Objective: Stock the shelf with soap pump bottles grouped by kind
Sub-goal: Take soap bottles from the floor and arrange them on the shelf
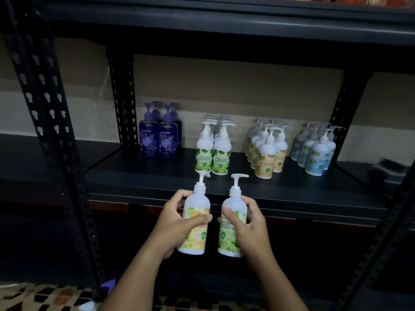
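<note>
Across the centre of the frame, a dark metal shelf (292, 194) carries four groups of pump bottles, with two more bottles held below its front edge.

Shelf groups, left to right across the middle of the frame: purple bottles (158, 136), green-label bottles (213, 151), orange-label bottles (266, 153), blue-label bottles (316, 149); each group stands upright and apart from its neighbour. Lower centre of the frame: the left hand (177, 221) grips an orange-label bottle (196, 223), fingers curled behind the body and thumb pressed across the label. Just to its right, the right hand (247, 221) grips a green-label bottle (231, 223), fingers wrapped around the right side and thumb on the front. Both held bottles are upright, side by side, not touching, pump heads level with the shelf's front edge. Patterned floor tiles (45, 297) occupy the lower left corner.
</note>
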Available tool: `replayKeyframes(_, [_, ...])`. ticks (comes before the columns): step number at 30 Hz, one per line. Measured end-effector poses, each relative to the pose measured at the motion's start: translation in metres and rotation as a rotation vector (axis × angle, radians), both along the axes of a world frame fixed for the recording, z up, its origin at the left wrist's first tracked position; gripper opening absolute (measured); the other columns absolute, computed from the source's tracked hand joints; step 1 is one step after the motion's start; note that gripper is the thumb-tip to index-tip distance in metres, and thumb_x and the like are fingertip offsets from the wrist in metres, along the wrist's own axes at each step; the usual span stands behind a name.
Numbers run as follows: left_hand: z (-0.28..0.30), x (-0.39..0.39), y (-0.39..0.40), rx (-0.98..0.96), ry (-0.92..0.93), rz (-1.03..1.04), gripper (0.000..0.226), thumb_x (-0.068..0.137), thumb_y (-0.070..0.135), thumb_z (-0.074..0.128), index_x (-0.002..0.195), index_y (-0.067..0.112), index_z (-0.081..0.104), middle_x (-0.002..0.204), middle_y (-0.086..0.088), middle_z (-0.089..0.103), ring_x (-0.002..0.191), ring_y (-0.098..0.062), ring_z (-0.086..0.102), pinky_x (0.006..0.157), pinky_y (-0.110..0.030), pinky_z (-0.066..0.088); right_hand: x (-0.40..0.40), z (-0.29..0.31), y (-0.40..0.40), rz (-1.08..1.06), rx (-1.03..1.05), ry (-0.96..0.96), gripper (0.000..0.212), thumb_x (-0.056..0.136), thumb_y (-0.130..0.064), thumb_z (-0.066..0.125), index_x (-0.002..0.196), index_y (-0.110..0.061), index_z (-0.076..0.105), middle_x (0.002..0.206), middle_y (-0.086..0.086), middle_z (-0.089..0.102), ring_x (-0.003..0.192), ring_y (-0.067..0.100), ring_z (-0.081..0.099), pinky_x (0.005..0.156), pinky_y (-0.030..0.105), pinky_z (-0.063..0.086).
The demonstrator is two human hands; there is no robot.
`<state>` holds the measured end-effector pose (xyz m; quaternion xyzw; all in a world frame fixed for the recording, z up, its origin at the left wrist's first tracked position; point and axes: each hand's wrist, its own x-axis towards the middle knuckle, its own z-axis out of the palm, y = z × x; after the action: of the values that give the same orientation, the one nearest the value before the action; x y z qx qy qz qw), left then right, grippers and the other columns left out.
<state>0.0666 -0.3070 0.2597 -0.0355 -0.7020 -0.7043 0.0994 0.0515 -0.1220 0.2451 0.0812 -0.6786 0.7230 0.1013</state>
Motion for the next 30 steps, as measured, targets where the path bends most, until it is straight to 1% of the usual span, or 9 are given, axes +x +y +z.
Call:
replayKeyframes(3, [0.001,-0.001,-0.001,0.083,-0.017,-0.111,0.057,0.073,0.016,0.09,0.123,0.032,0.067,0.117,-0.01,0.074,0.1,-0.026,0.075,0.079,-0.039,0.062,0.002,0.004,0.001,0.086,-0.03,-0.024,0.022,0.094,-0.032,0.069,0.114,-0.039,0.063,0.102,0.01,0.073,0.088,0.036,0.074,0.079,0.055,0.061])
replayKeyframes(6, [0.002,0.002,-0.002,0.131,-0.046,-0.254,0.058,0.09,0.012,0.074,0.141,0.031,0.056,0.127,-0.005,0.072,0.117,-0.025,0.07,0.093,-0.036,0.059,0.002,0.005,0.001,0.095,-0.035,-0.023,0.021,0.097,-0.034,0.064,0.118,-0.039,0.062,0.104,0.013,0.071,0.087,0.035,0.072,0.076,0.052,0.061])
replayKeyframes(10, [0.003,0.005,0.002,0.147,-0.047,-0.307,0.056,0.095,0.016,0.069,0.145,0.033,0.051,0.131,-0.005,0.07,0.121,-0.026,0.068,0.094,-0.034,0.058,0.002,0.004,0.002,0.098,-0.021,-0.005,0.035,0.085,-0.045,0.072,0.117,-0.038,0.061,0.101,0.007,0.071,0.087,0.029,0.069,0.08,0.053,0.058])
replayKeyframes(13, [0.004,0.003,0.005,0.178,-0.008,-0.258,0.061,0.086,0.022,0.074,0.141,0.035,0.053,0.124,-0.011,0.072,0.111,-0.026,0.071,0.087,-0.034,0.059,0.001,0.003,0.002,0.085,0.03,0.02,0.061,0.066,-0.037,0.087,0.117,-0.038,0.054,0.097,0.005,0.071,0.083,0.028,0.07,0.078,0.052,0.06])
replayKeyframes(16, [0.002,0.004,0.004,0.072,0.041,-0.237,0.082,0.074,0.011,0.085,0.141,0.041,0.049,0.115,-0.007,0.074,0.101,-0.024,0.074,0.082,-0.035,0.06,0.002,-0.001,0.001,0.028,0.068,0.023,0.074,0.054,-0.029,0.092,0.114,-0.038,0.049,0.105,0.008,0.067,0.085,0.029,0.072,0.075,0.05,0.062])
replayKeyframes(18, [-0.002,0.002,0.002,0.019,0.051,-0.232,0.094,0.07,0.004,0.089,0.142,0.047,0.047,0.122,-0.006,0.07,0.104,-0.025,0.073,0.085,-0.039,0.061,0.003,-0.001,0.002,-0.017,0.066,0.042,0.071,0.056,-0.02,0.094,0.11,-0.034,0.051,0.105,0.005,0.067,0.082,0.023,0.073,0.073,0.046,0.063])
replayKeyframes(21, [-0.003,-0.002,-0.001,-0.003,0.069,-0.18,0.102,0.066,0.011,0.094,0.143,0.055,0.045,0.139,-0.006,0.054,0.116,-0.025,0.069,0.093,-0.046,0.06,0.006,0.001,0.001,-0.03,0.052,0.093,0.06,0.066,-0.008,0.093,0.11,-0.027,0.058,0.1,-0.002,0.073,0.082,0.017,0.074,0.07,0.033,0.061])
replayKeyframes(25, [0.002,0.0,-0.003,0.042,0.121,-0.158,0.099,0.073,-0.003,0.089,0.146,0.048,0.047,0.134,0.0,0.067,0.114,-0.022,0.071,0.091,-0.041,0.061,0.005,0.005,-0.006,0.018,0.01,0.142,0.053,0.077,-0.007,0.086,0.118,-0.026,0.06,0.104,-0.001,0.073,0.092,0.018,0.073,0.077,0.035,0.061])
replayKeyframes(30, [0.004,-0.006,-0.009,0.092,0.224,-0.001,0.094,0.067,0.002,0.092,0.143,0.039,0.053,0.134,0.009,0.066,0.122,-0.014,0.066,0.095,-0.038,0.059,-0.003,0.011,-0.017,0.054,-0.015,0.192,0.055,0.081,-0.004,0.081,0.126,-0.025,0.058,0.114,0.0,0.071,0.103,0.018,0.071,0.085,0.032,0.059])
